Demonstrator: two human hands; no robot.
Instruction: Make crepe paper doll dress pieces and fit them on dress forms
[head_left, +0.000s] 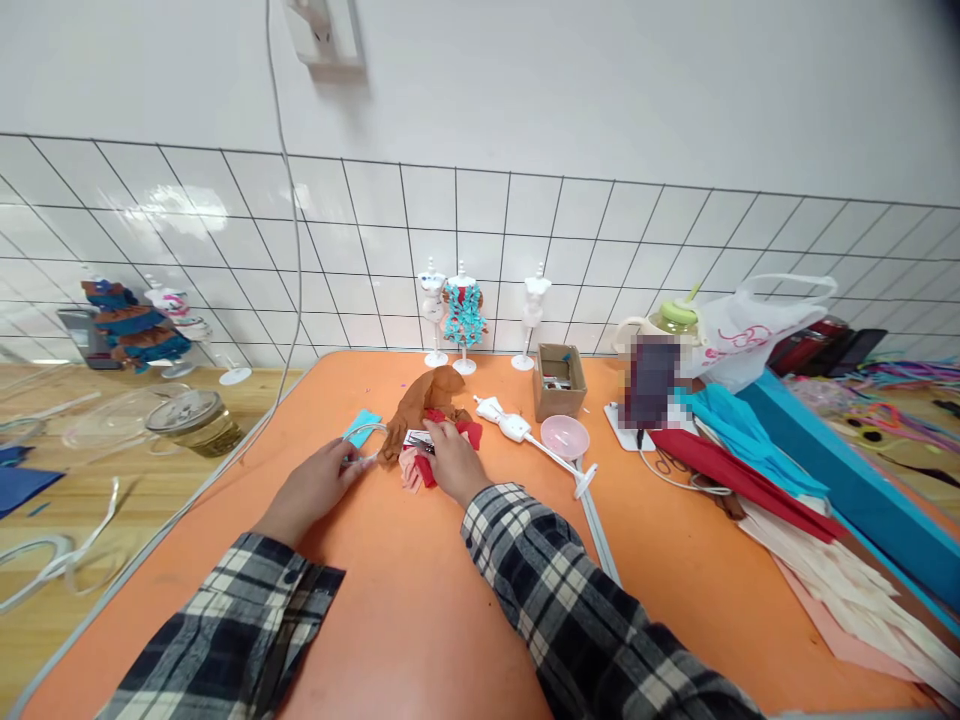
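Observation:
My left hand [330, 485] is closed at the fingertips around a thin white cord loop [366, 428], beside a small turquoise piece [363, 427]. My right hand [456, 462] reaches over a heap of crumpled cloth, its fingers curled down on a small dark object I cannot make out. In the heap lie brown fabric [421, 405], red fabric [471, 432] and pale pink fabric [411, 470]. A small white label-like piece [417, 437] shows by the right fingertips. Right of the heap, a bare white mini mannequin [514, 426] lies on its side.
Mini mannequins stand along the wall, one in a turquoise ruffled dress [463, 312]. A cardboard box [559, 398], a pink dish [565, 437] and a phone [651, 382] are to the right, near coloured fabric strips [742, 480]. A lidded jar [196, 425] stands left.

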